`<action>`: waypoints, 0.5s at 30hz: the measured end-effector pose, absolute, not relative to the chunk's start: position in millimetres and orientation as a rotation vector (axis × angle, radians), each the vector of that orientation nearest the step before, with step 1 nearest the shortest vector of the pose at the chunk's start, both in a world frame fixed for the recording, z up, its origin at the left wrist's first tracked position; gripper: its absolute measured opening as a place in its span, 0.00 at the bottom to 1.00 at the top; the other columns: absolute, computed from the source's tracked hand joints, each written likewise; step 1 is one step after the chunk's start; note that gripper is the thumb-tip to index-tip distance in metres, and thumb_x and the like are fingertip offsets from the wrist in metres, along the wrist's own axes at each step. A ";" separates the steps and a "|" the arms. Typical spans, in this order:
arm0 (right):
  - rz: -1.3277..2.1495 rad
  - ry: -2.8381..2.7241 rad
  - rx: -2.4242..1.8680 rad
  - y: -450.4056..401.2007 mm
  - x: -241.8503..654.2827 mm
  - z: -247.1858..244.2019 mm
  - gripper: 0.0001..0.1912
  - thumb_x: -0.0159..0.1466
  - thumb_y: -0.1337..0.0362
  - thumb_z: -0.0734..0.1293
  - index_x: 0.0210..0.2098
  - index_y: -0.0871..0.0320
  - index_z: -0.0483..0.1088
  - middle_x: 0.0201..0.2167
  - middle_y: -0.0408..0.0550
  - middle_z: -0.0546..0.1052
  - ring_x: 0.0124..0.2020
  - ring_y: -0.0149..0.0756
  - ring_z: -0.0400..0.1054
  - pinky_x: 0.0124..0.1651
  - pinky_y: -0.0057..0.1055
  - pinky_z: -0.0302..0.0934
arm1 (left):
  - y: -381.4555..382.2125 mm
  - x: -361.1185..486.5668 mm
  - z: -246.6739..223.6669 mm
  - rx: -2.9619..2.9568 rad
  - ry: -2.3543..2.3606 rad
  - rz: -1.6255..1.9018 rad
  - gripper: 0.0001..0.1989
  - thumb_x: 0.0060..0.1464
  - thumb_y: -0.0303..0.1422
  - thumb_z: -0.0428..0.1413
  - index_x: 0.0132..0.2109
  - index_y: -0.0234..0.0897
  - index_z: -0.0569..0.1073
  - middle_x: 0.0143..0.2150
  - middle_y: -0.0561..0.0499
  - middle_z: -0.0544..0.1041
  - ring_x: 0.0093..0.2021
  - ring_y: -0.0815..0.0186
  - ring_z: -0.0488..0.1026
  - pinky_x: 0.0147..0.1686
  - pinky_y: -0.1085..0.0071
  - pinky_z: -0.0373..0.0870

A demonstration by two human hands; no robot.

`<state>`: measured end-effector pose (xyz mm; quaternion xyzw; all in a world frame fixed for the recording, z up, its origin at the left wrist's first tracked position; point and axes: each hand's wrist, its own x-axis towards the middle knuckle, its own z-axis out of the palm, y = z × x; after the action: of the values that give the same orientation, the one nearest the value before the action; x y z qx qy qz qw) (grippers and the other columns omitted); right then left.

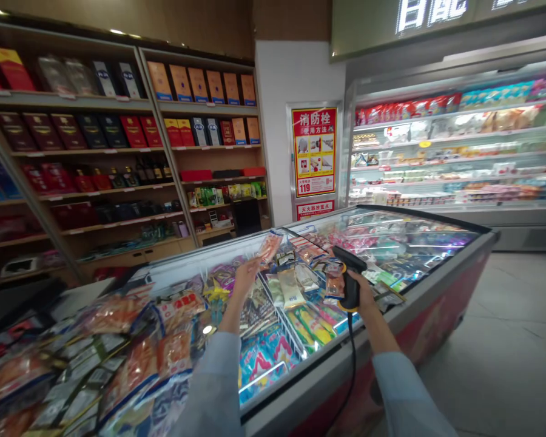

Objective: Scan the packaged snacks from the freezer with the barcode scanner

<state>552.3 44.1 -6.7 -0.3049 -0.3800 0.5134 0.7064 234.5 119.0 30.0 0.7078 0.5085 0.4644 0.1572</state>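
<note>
My left hand (247, 277) reaches over the open part of a chest freezer (471, 258), its fingers closed on a clear packet of reddish food (270, 246). A black handheld barcode scanner (351, 260) with yellow trim is gripped in my right hand (365, 294), and its cord (352, 358) hangs down over the freezer's front edge. Just left of the scanner's handle shows a small packet of reddish food (334, 285); whether my right hand holds it too, I cannot tell. Below both hands lie pale packets (290, 287) and yellow-green packets (316, 325).
Many bagged foods (113, 312) are heaped at the lower left, beside the freezer. A glass lid (418, 227) covers its far right part. Shelves of boxed goods (200, 84) stand behind left, a lit refrigerated display (437, 145) behind right. Wire dividers (289, 331) split the freezer.
</note>
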 end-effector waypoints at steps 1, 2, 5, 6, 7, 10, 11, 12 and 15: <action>1.141 -0.881 -0.680 44.4 539.4 -0.2 0.15 0.50 0.52 0.71 0.25 0.57 0.67 0.14 0.41 0.69 0.13 0.30 0.61 0.15 0.27 0.55 | 115.7 222.6 27.8 1.891 1.398 1.411 0.21 0.61 0.43 0.48 0.48 0.34 0.79 0.51 0.42 0.79 0.48 0.57 0.78 0.47 0.60 0.75; 1.151 -0.922 -0.685 44.7 525.7 6.4 0.15 0.50 0.53 0.72 0.25 0.57 0.67 0.14 0.41 0.69 0.13 0.30 0.61 0.15 0.27 0.55 | 112.5 212.7 25.1 1.735 1.315 1.495 0.25 0.58 0.48 0.50 0.47 0.32 0.79 0.51 0.40 0.79 0.46 0.56 0.78 0.45 0.59 0.76; 1.209 -1.034 -0.691 44.5 484.5 25.7 0.15 0.50 0.54 0.73 0.27 0.57 0.67 0.15 0.40 0.70 0.14 0.30 0.62 0.16 0.26 0.55 | 104.8 195.8 15.4 1.314 1.060 1.667 0.33 0.45 0.58 0.58 0.42 0.30 0.80 0.50 0.37 0.79 0.46 0.52 0.78 0.46 0.56 0.75; 1.222 -1.064 -0.687 44.3 472.2 31.4 0.15 0.50 0.55 0.73 0.27 0.57 0.67 0.16 0.40 0.71 0.14 0.30 0.63 0.16 0.26 0.56 | 103.0 193.5 12.5 1.255 1.025 1.688 0.34 0.43 0.59 0.59 0.41 0.30 0.80 0.50 0.36 0.79 0.45 0.52 0.78 0.47 0.56 0.75; 1.229 -1.093 -0.678 44.1 461.4 36.8 0.15 0.50 0.55 0.73 0.27 0.57 0.67 0.16 0.40 0.71 0.14 0.29 0.62 0.16 0.26 0.56 | 101.5 192.2 10.1 1.223 1.007 1.701 0.34 0.43 0.59 0.58 0.41 0.30 0.79 0.51 0.36 0.78 0.45 0.53 0.78 0.48 0.57 0.75; 1.218 -1.188 -0.656 45.1 438.6 50.1 0.13 0.52 0.55 0.72 0.28 0.58 0.68 0.15 0.40 0.71 0.13 0.29 0.62 0.16 0.25 0.55 | 98.1 191.3 6.9 1.182 1.006 1.707 0.33 0.47 0.59 0.56 0.42 0.31 0.79 0.52 0.35 0.77 0.45 0.55 0.79 0.47 0.60 0.75; 1.211 -1.215 -0.656 46.0 434.3 53.3 0.13 0.52 0.56 0.71 0.27 0.58 0.69 0.15 0.40 0.71 0.13 0.29 0.62 0.16 0.25 0.55 | 97.3 191.2 7.1 1.177 1.017 1.700 0.32 0.48 0.58 0.55 0.43 0.31 0.79 0.53 0.36 0.77 0.45 0.56 0.79 0.46 0.61 0.76; 1.206 -1.236 -0.662 47.1 431.3 55.8 0.12 0.52 0.56 0.71 0.26 0.58 0.69 0.14 0.40 0.70 0.13 0.29 0.62 0.16 0.25 0.56 | 96.5 191.1 7.7 1.168 1.031 1.692 0.31 0.50 0.58 0.54 0.43 0.32 0.78 0.52 0.37 0.78 0.45 0.56 0.79 0.45 0.62 0.76; 1.198 -1.248 -0.688 51.4 428.1 58.7 0.12 0.52 0.56 0.71 0.23 0.58 0.67 0.13 0.40 0.70 0.12 0.29 0.62 0.16 0.25 0.57 | 95.2 190.4 10.0 1.149 1.056 1.680 0.30 0.52 0.56 0.53 0.45 0.33 0.78 0.49 0.39 0.79 0.45 0.57 0.79 0.42 0.64 0.77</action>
<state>428.1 51.4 58.7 -0.2963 -0.5379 0.5160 0.5971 190.4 95.2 10.0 0.4565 0.4196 0.6679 0.4117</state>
